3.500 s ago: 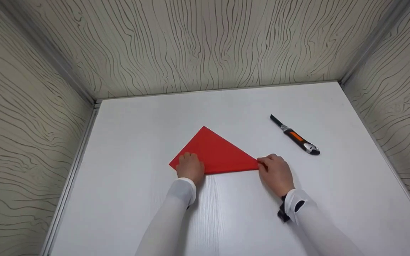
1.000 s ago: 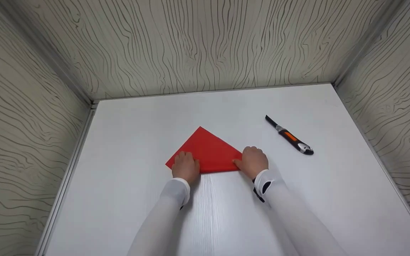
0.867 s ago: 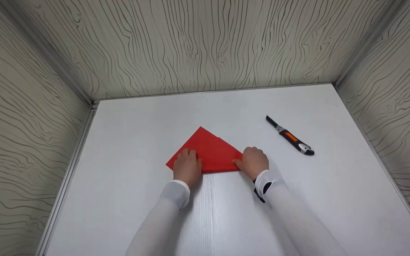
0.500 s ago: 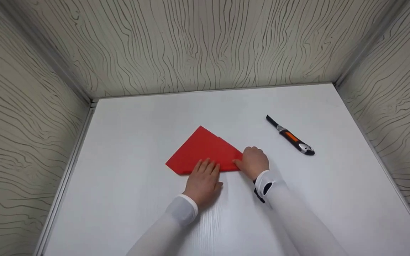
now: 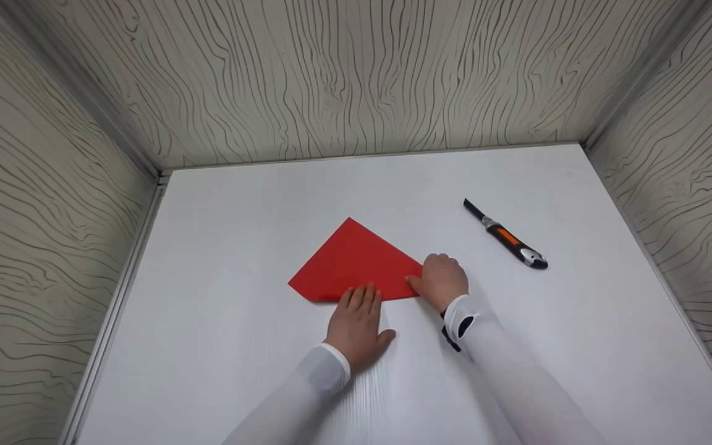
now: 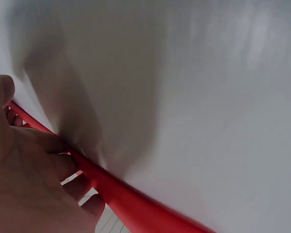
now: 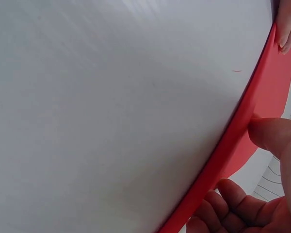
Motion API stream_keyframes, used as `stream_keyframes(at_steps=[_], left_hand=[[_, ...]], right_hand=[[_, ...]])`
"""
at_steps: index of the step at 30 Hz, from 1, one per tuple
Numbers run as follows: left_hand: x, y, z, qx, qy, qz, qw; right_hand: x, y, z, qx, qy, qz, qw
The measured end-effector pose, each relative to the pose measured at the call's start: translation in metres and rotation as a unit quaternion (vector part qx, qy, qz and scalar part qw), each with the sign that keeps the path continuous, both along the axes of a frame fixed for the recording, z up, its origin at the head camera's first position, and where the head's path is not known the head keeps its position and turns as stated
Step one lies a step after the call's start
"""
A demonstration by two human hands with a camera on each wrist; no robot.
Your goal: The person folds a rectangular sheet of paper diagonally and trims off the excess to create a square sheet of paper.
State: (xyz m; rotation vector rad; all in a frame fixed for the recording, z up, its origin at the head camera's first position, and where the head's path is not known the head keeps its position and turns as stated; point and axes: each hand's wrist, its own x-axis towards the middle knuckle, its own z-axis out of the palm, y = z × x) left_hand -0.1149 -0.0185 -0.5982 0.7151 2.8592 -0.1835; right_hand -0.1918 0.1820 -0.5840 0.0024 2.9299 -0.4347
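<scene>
One red paper (image 5: 353,256), left fingers (image 5: 368,298) straight on its edge, right fingers (image 7: 237,200) grasping its hidden corner

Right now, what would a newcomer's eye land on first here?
The red sheet stands out first, bright near the middle of the white table, with the left hand at its near edge and the right hand at its right corner. Next comes the black-and-orange knife, lying beyond the right hand and further right.
</scene>
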Motion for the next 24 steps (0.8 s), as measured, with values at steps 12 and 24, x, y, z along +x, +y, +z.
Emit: stream_keyframes(at_steps=[12, 24], left_hand=[[0.011, 0.002, -0.002, 0.018, 0.011, 0.022, 0.9995], [0.014, -0.003, -0.001, 0.028, -0.005, 0.031, 0.9991]], right_hand=[[0.0, 0.0, 0.002, -0.007, -0.01, -0.007, 1.0], [0.001, 0.0, 0.002, -0.009, -0.015, -0.011, 1.0]])
